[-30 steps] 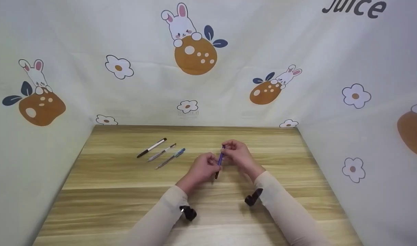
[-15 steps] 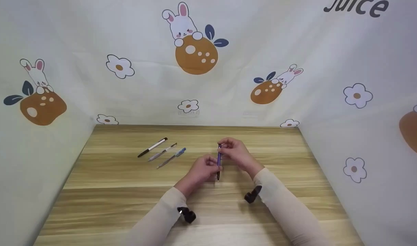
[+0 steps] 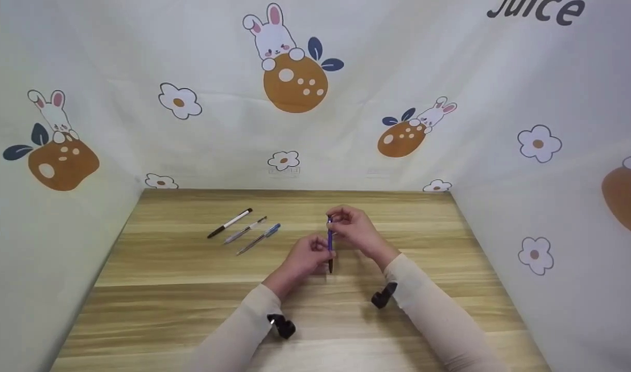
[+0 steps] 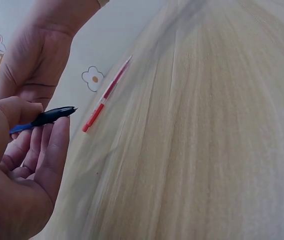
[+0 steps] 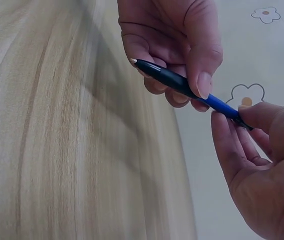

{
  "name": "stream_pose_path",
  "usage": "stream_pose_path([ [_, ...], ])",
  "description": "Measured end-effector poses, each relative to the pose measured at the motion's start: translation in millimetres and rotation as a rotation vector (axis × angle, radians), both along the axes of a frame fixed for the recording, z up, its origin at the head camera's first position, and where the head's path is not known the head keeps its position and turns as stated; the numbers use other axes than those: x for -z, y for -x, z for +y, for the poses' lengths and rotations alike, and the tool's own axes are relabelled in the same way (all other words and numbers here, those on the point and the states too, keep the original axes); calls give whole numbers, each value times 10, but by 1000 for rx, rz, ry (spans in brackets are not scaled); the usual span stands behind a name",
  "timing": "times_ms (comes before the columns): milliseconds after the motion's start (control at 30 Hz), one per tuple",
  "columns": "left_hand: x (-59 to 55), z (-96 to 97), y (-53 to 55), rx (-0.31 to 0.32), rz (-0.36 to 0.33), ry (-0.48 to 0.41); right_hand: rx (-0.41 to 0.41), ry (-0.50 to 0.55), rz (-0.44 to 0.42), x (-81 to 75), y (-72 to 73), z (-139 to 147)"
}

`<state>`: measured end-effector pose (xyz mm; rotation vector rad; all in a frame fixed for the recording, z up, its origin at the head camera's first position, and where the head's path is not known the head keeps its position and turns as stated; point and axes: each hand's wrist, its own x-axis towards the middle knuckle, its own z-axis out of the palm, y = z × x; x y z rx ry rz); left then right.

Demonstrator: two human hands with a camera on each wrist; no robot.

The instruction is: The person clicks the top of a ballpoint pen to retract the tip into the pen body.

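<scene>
A blue pen [image 3: 330,238] with a dark grip section is held between both hands over the table, its tip pointing back toward the wearer. My left hand [image 3: 307,256] pinches it between thumb and fingers near the dark grip [image 5: 167,78]. At the other end, the thumb and fingers of my right hand [image 3: 359,230] grip the pen close to its top. A small pale point [image 5: 133,60] sticks out of the grip in the right wrist view. In the left wrist view, a red pen [image 4: 106,95] lies on the table beyond the hands.
Left of the hands, side by side on the wooden table [image 3: 165,310], lie a white pen with black ends [image 3: 230,223], a clear pen [image 3: 245,230] and a clear pen with a blue clip [image 3: 259,239]. A printed cloth [image 3: 346,170] walls the table's back and sides.
The blue pen has swung from a slant to nearly straight in the head view. My right hand has shifted slightly left and away from the wearer; my left hand keeps nearly the same place.
</scene>
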<state>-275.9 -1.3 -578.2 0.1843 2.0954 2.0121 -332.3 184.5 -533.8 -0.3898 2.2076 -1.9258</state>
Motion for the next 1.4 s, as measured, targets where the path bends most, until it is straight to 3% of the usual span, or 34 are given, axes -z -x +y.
stream_pose_path([
  [333,-48,-5,-10,2,80,17,-14,11,65,-66,-54,-2],
  [667,-88,-22,-12,40,46,-43,-20,24,102,-98,-91,13],
  [867,-105,-14,-13,37,66,-63,-15,26,115,-118,-94,13],
  [1133,-91,4,6,33,116,-40,0,60,114,-112,-96,15],
  [1400,-111,-2,17,38,120,-10,18,57,108,-110,-92,24],
])
